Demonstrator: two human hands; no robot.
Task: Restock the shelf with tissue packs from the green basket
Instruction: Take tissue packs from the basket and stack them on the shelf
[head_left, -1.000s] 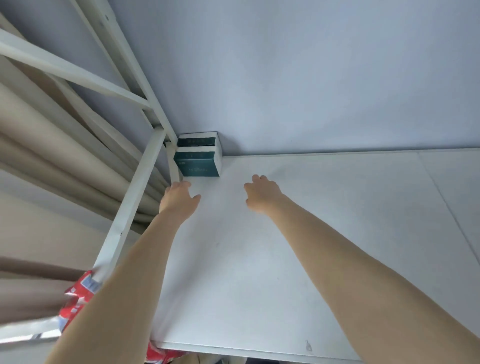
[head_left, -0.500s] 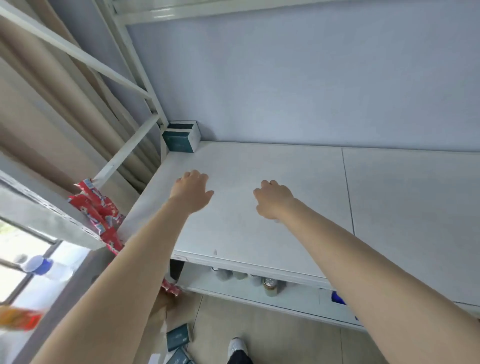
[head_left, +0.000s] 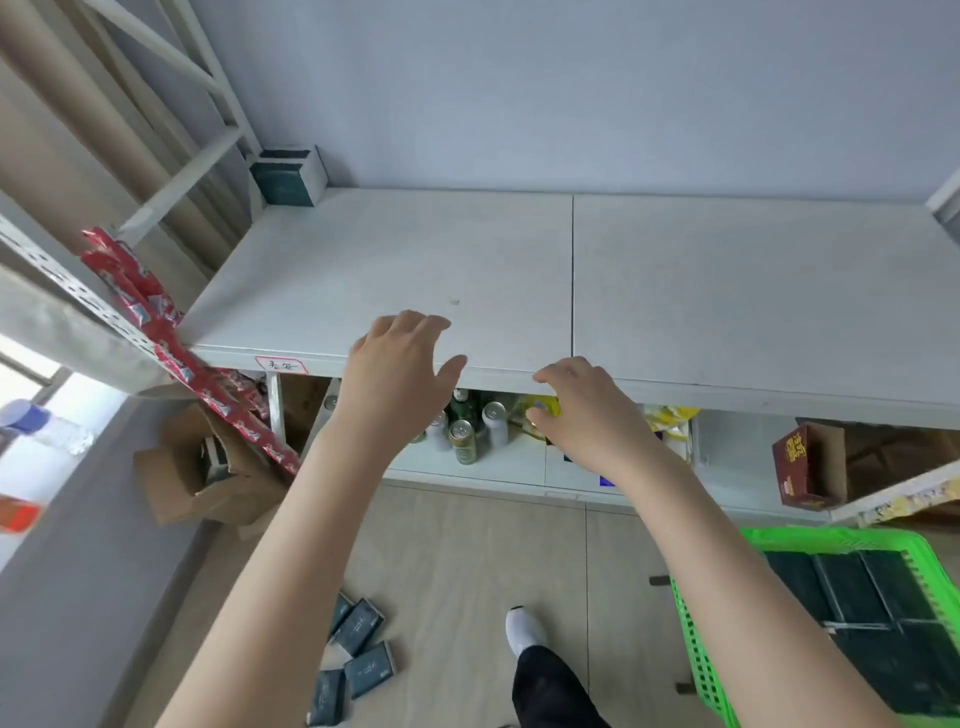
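The person is backing out of the shelf. A second ago both hands hung just short of the tissue packs stacked in the back left corner. Now they are well apart from them. The left hand is over the front edge with loose fingers, and the right hand is just off it, loosely curled. With the view pulled back, the green basket, the cans below and loose packs by the person's foot have come into sight.

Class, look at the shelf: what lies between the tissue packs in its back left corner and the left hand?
In the head view only bare shelf board lies between the tissue packs and the left hand, apart from one small mark.
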